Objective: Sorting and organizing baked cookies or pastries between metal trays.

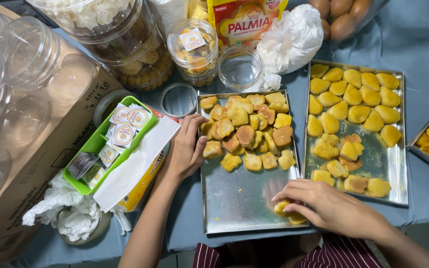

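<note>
Cookies (290, 212), small and yellow, pinched under fingertips of right hand (323, 206) at near right corner of middle tray (239, 198). Right hand curled, palm down, fingers closed on two or three of them. Left hand (187, 149) resting on left rim of same tray, fingers loosely bent, thumb touching a cookie at edge of heap (247, 131); holding nothing as far as visible. Heap of browned cookies just beyond and right of left hand, piled at far half of tray. Second tray (398, 168) right of right hand, touching first, pale cookies in rows. Green basket (93, 144) of round stickers just left of left hand, on a cardboard box (31, 168). Empty clear jars (239, 67) beyond heap. Blue cloth (423, 198) over surface.
</note>
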